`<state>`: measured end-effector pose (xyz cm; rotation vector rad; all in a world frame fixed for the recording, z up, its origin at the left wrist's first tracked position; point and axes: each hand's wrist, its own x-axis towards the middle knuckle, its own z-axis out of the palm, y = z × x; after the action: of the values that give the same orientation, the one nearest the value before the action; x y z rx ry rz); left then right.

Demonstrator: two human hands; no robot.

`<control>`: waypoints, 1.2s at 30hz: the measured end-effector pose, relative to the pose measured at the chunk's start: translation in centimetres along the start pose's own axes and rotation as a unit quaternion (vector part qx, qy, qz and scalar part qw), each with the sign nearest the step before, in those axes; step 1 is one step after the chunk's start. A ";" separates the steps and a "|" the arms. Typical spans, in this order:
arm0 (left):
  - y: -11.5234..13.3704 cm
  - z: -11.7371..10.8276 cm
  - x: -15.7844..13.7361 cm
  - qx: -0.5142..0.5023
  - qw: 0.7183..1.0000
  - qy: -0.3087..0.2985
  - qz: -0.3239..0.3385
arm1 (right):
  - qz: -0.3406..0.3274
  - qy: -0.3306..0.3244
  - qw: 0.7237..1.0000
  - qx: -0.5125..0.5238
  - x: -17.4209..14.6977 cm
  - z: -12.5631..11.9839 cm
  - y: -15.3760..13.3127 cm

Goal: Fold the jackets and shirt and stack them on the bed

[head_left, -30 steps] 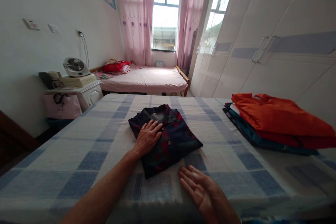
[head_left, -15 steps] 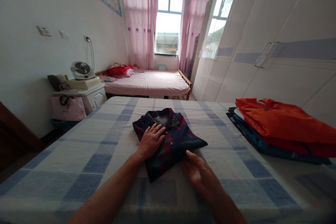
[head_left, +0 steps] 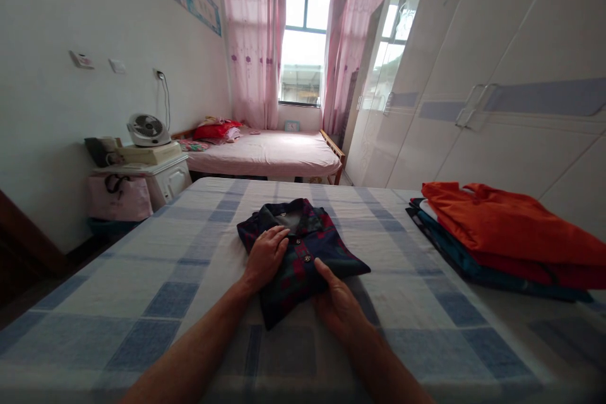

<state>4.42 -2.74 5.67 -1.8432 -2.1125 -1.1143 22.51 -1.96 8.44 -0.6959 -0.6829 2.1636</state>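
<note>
Shirt [head_left: 303, 252], dark plaid and folded into a compact packet, lies on the checked bed cover [head_left: 180, 265] directly under both hands. Its collar points away from the person, toward the window, and its long axis runs from the near edge to the collar, tilted slightly leftward. The left hand [head_left: 266, 255] rests flat and open on the shirt's left half, fingers spread toward the collar. The right hand [head_left: 337, 303] lies at the near right corner, fingers extended onto the fabric, gripping nothing that shows. Well off to the right of the right hand sits a stack of folded clothes [head_left: 502, 233], orange on top.
</note>
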 end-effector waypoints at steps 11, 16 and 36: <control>-4.4 -2.4 1.1 -0.059 0.965 0.211 -0.142 | 0.085 0.061 0.992 0.073 -1.8 1.7 -4.6; -5.8 -2.2 1.1 -0.077 0.958 0.209 -0.179 | 0.097 0.014 0.990 0.101 -6.8 2.7 -9.5; -9.0 -0.3 0.9 -0.072 0.978 0.135 -0.143 | -0.474 0.265 0.817 -0.193 -6.5 -1.1 -38.3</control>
<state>-4.00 -2.03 2.38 -1.3660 -2.2272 -1.5202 45.64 15.28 34.42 -0.8647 -0.9068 0.8598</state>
